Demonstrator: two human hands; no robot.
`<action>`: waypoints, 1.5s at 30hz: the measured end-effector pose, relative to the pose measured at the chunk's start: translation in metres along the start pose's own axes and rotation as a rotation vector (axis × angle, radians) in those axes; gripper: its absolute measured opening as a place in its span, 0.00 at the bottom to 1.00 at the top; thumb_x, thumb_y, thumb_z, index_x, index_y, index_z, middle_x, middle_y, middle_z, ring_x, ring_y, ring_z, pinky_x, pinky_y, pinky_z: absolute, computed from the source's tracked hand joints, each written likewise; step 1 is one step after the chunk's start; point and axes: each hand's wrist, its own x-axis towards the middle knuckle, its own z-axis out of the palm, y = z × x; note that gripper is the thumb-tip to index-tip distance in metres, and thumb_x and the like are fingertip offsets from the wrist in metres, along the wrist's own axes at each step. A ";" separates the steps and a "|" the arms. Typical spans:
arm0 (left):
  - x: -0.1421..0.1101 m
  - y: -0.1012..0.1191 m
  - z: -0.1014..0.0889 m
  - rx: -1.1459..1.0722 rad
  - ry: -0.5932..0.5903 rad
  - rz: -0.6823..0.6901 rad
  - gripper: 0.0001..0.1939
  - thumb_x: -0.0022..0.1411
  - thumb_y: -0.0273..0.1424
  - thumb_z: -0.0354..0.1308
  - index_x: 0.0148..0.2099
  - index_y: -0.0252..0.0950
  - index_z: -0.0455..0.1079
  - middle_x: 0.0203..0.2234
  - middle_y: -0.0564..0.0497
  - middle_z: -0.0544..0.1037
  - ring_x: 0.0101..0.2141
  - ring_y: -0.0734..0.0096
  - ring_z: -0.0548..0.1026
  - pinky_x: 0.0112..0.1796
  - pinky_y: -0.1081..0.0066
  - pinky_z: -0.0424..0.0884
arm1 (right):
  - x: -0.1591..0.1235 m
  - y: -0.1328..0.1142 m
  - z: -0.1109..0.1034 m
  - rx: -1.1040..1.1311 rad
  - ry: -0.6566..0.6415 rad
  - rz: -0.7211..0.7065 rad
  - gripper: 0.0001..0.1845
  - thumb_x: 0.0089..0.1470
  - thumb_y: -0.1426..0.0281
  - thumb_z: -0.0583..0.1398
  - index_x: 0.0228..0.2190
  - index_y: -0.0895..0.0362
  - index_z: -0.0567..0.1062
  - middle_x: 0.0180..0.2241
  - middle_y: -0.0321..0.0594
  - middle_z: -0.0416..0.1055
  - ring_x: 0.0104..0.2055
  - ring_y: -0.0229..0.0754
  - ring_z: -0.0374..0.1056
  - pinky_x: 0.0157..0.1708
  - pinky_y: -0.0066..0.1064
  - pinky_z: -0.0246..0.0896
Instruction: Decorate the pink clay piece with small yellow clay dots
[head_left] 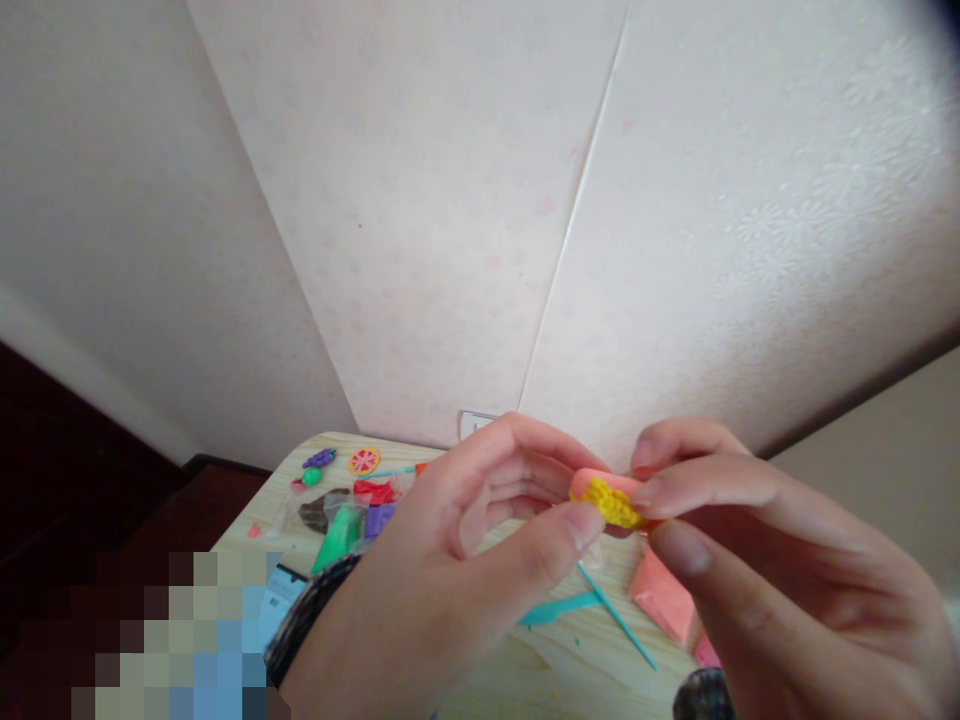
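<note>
Your right hand (787, 570) and left hand (480, 545) pinch the pink-and-yellow clay (611, 502) from either side, fingers curled, above the table (551, 675). On it lie a stick (626, 628) and pink pack (664, 595); your left hand partly hides the purple pack (379, 520).

Dark, pale-flecked sleeves (306, 612), bare hands beyond
Low and left of the grip, the left hand (480, 550) wears a patterned cuff; below it, the right hand's (795, 570) cuff (703, 696) (barely a scrap from where I stand) looks similar.
</note>
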 end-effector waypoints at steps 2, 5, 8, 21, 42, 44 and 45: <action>0.000 0.001 0.000 0.014 0.001 -0.001 0.04 0.62 0.32 0.60 0.39 0.39 0.71 0.36 0.55 0.79 0.41 0.74 0.76 0.44 0.76 0.70 | 0.001 0.000 0.000 0.012 0.004 0.013 0.05 0.56 0.67 0.63 0.34 0.44 0.80 0.35 0.34 0.70 0.36 0.35 0.72 0.32 0.22 0.70; 0.000 0.004 0.000 0.037 0.013 -0.025 0.03 0.62 0.31 0.59 0.39 0.39 0.71 0.36 0.56 0.79 0.41 0.74 0.76 0.44 0.76 0.71 | 0.000 0.001 -0.002 0.035 -0.013 0.026 0.06 0.56 0.67 0.62 0.35 0.43 0.80 0.35 0.36 0.70 0.36 0.36 0.72 0.34 0.22 0.70; 0.000 0.005 0.002 0.036 0.009 -0.020 0.03 0.62 0.31 0.59 0.39 0.39 0.71 0.36 0.55 0.80 0.41 0.74 0.77 0.44 0.76 0.71 | -0.002 0.001 -0.005 0.054 -0.034 0.015 0.08 0.58 0.69 0.61 0.36 0.44 0.80 0.37 0.37 0.69 0.39 0.37 0.71 0.36 0.23 0.70; -0.001 0.003 0.002 0.004 0.031 0.003 0.03 0.61 0.29 0.60 0.39 0.38 0.71 0.35 0.56 0.81 0.40 0.76 0.77 0.43 0.79 0.71 | -0.003 0.003 0.004 0.052 0.039 -0.010 0.09 0.58 0.70 0.60 0.37 0.45 0.80 0.38 0.36 0.69 0.42 0.37 0.66 0.39 0.23 0.66; 0.000 0.001 0.005 0.096 0.007 -0.058 0.04 0.62 0.30 0.57 0.40 0.40 0.69 0.38 0.54 0.79 0.43 0.68 0.77 0.48 0.67 0.71 | -0.001 -0.005 0.010 0.013 0.147 0.066 0.07 0.56 0.68 0.62 0.34 0.43 0.79 0.38 0.34 0.70 0.42 0.36 0.67 0.38 0.22 0.66; 0.000 0.001 0.004 0.088 0.013 -0.045 0.04 0.62 0.31 0.57 0.40 0.40 0.70 0.38 0.54 0.79 0.43 0.69 0.77 0.47 0.68 0.71 | -0.002 -0.004 0.009 0.002 0.129 0.054 0.07 0.57 0.68 0.62 0.35 0.42 0.79 0.39 0.33 0.69 0.44 0.35 0.66 0.40 0.19 0.65; 0.000 0.001 0.003 0.083 0.015 -0.032 0.04 0.62 0.31 0.58 0.40 0.40 0.70 0.38 0.55 0.80 0.43 0.69 0.77 0.47 0.69 0.71 | -0.002 -0.004 0.008 0.006 0.121 0.048 0.07 0.57 0.68 0.62 0.36 0.42 0.79 0.39 0.33 0.69 0.44 0.34 0.66 0.41 0.18 0.64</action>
